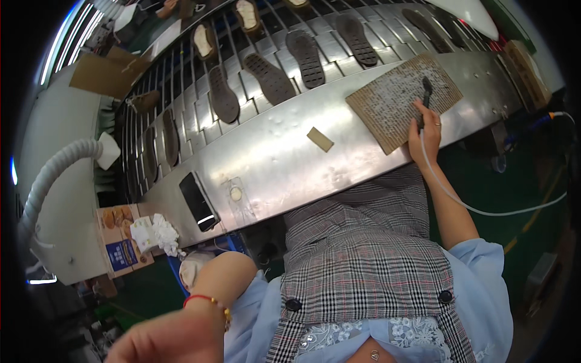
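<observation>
Head view, clock read from the middle: my right hand [425, 133] is at 2 o'clock, fingers closed round a black handheld tool [427, 91], pale tube [490, 213] trailing off toward 4. Tool's head is over a brown ribbed board [376, 112] with whitish specks; can't tell if it touches. Board lies on the steel bench [266, 157]. Small tan piece [320, 139] on the bench at 1. My left hand [172, 339], 7 o'clock, blurred and cut by the lower edge; can't tell if open or closed. Nearest bench items: black phone [198, 202] at 9, crumpled white tissue [163, 235] at 8. Dark soles [221, 97] on a slatted metal conveyor [192, 106], 10 to 1.
</observation>
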Tool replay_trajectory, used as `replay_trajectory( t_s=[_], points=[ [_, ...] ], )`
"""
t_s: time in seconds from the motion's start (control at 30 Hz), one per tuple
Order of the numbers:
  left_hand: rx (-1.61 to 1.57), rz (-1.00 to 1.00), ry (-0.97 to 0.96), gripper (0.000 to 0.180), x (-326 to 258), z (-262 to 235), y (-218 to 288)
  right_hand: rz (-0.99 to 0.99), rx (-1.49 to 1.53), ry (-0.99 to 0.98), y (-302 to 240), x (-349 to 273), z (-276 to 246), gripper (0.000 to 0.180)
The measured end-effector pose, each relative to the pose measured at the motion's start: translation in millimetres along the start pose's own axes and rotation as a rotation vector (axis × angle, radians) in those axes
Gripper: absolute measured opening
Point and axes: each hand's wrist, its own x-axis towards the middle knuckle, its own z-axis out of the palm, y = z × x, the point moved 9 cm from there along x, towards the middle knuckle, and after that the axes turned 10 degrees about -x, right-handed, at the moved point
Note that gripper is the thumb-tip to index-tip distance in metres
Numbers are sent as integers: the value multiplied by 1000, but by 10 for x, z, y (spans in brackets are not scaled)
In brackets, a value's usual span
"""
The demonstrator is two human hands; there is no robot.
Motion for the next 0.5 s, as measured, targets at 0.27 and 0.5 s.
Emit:
replay_trajectory(
  t_s=[0.27,0.5],
  points=[
    [1870,-971,-324,89,-1924,-2752,-429,36,16,-65,41,-15,21,44],
    [1928,-1280,-142,92,-2668,-3478,-186,75,12,-142,42,-21,119,42]
  ],
)
